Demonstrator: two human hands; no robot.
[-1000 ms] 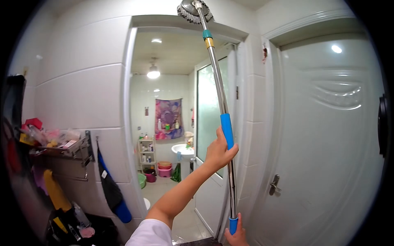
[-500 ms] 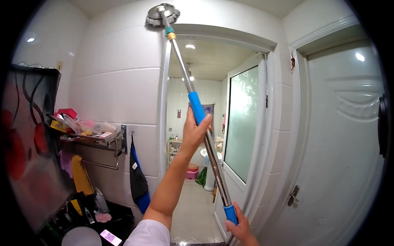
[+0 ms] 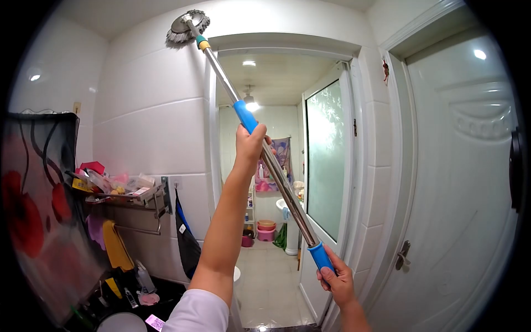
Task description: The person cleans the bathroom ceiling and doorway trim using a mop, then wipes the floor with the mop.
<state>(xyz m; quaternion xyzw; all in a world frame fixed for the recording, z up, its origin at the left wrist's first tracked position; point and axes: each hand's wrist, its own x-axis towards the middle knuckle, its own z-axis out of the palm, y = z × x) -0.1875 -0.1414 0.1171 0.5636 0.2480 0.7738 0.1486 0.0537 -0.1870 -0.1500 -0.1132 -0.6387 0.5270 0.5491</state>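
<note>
A long-handled mop (image 3: 285, 191) slants across the view, with a steel pole, blue grips and a teal and yellow joint near the top. Its round, grey, fringed head (image 3: 187, 29) is against the white tiled wall, up and left of the doorway's top corner. My left hand (image 3: 252, 145) wraps the pole at the lower end of the upper blue grip. Lower right, my right hand (image 3: 337, 276) closes around the blue grip at the bottom end of the pole.
A wall rack (image 3: 133, 196) loaded with small items juts out at left, above a dark counter with bottles and a phone (image 3: 155, 322). Beyond the doorway stand pink basins (image 3: 266, 232). A frosted glass door (image 3: 323, 155) stands ajar; a white door (image 3: 462, 182) is at right.
The mop head has shifted left along the upper wall, away from the door frame. My left hand has moved up and slightly left, my right hand up and slightly right.
</note>
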